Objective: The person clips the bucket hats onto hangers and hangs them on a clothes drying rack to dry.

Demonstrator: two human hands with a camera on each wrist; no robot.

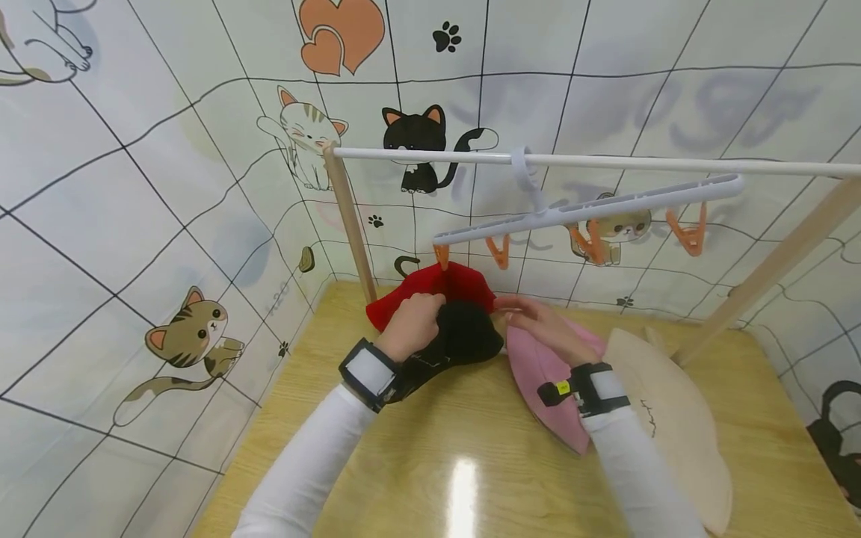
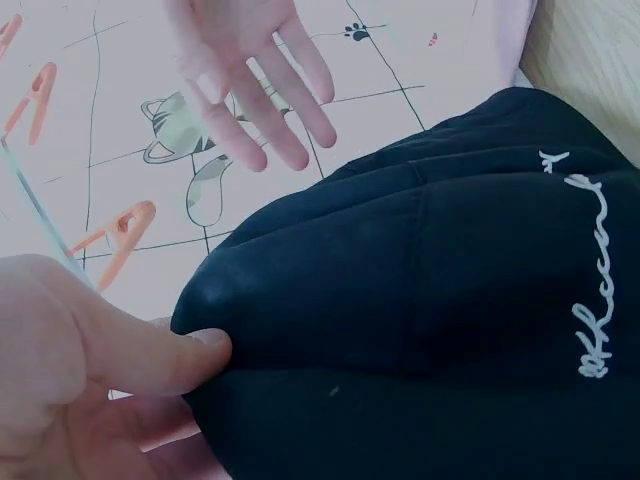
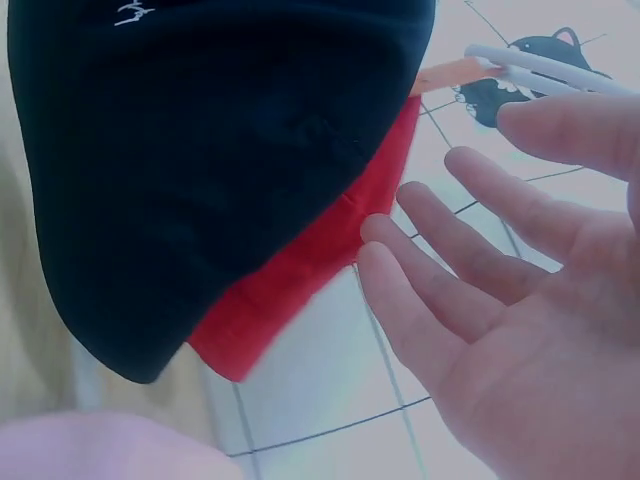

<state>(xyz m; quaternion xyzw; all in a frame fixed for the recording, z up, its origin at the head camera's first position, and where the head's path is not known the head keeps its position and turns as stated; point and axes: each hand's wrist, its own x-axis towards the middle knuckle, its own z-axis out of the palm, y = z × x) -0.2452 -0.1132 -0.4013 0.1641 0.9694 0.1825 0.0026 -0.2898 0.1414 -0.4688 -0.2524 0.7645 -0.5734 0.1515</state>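
My left hand (image 1: 422,312) grips a black cap (image 1: 466,335) just above the table; its thumb presses the fabric in the left wrist view, where the left hand (image 2: 196,372) pinches the black cap (image 2: 420,300) bearing white script. My right hand (image 1: 521,312) hovers open beside the cap with straight fingers and holds nothing. In the right wrist view the right hand (image 3: 450,205) sits spread to the right of the black cap (image 3: 200,150). Behind it a red cap (image 1: 417,290) hangs from an orange clip (image 1: 441,258); the red cap (image 3: 310,275) shows under the black one.
A white clip hanger (image 1: 585,209) with several orange clips hangs from a white rod (image 1: 605,161) on wooden posts (image 1: 350,224). A pink cap (image 1: 538,381) and a beige cap (image 1: 679,426) lie on the wooden table (image 1: 430,448). Cat-patterned walls close in the left, back and right.
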